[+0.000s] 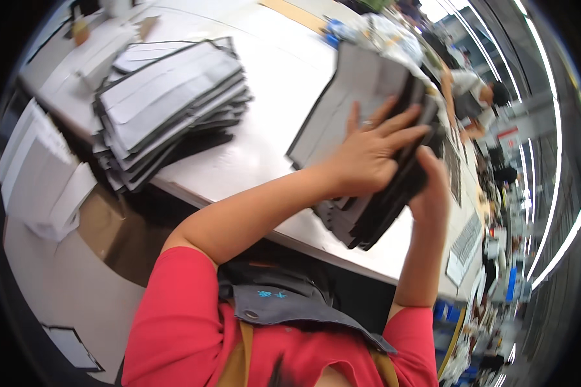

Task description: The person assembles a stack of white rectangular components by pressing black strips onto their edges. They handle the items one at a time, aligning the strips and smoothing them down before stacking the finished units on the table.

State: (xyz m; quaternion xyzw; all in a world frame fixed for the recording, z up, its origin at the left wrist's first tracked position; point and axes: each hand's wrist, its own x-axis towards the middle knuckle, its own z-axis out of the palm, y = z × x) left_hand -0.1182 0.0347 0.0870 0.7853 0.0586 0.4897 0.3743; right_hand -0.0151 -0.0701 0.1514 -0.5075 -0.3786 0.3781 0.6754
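A thick stack of grey fabric panels with black edging (332, 106) sits tilted on the white table (265, 64), right of the middle. Across its upper face lies my left hand (371, 151), fingers spread and a ring on one of them. My right hand (430, 187) is against the stack's right side, blurred, with most of its fingers hidden. The black layered edges of the panels (368, 232) fan out toward me. To the left, a second stack of similar grey panels (168, 97) rests near the table's edge, its layers uneven.
White sheets (42, 174) hang over a brown box (103, 222) at the far left. Clear plastic bags (387, 35) lie beyond the stack in my hands. A co-worker (471, 97) bends over the table at the right. A grey ruled sheet (465, 248) lies at the table's right.
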